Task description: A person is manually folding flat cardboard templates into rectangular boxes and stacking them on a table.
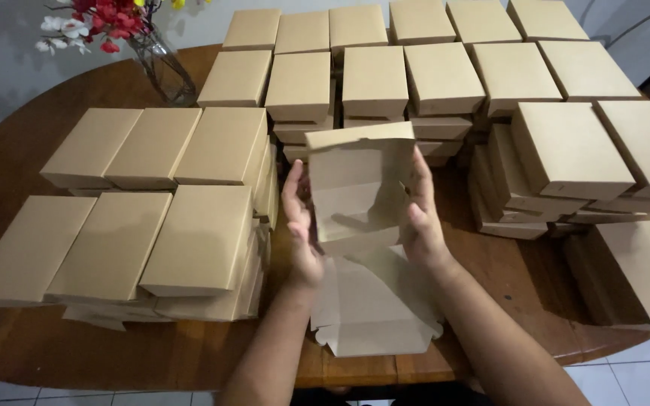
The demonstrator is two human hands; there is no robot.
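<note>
- My left hand (300, 225) is pressing against the left side of a half-folded box (355, 188), fingers (293, 197) curled lightly round its edge, not clenched.
- My right hand (421, 218) is bracing the right side of the same box, fingers stretched up along the wall, thumb tucking in toward the front panel.
- Both hands are gripping this one box between them, holding it up above the tabletop (520, 278), at the middle of the view.
- The box is standing roughly upright, lid flap up at the top, inside facing me, walls only partly raised.
- A flat blank (374, 312) is lying on the tabletop right under my hands, near the front edge, its tabs spread out.
- Finished boxes are sitting in stacks all around: a left stack (152, 218), a back stack (408, 68), a right stack (588, 162).
- A glass vase (161, 68) with red and white flowers (92, 21) is standing at the far left corner, just beside the back boxes.
- Tiled floor (633, 376) is showing below the tabletop edge.
</note>
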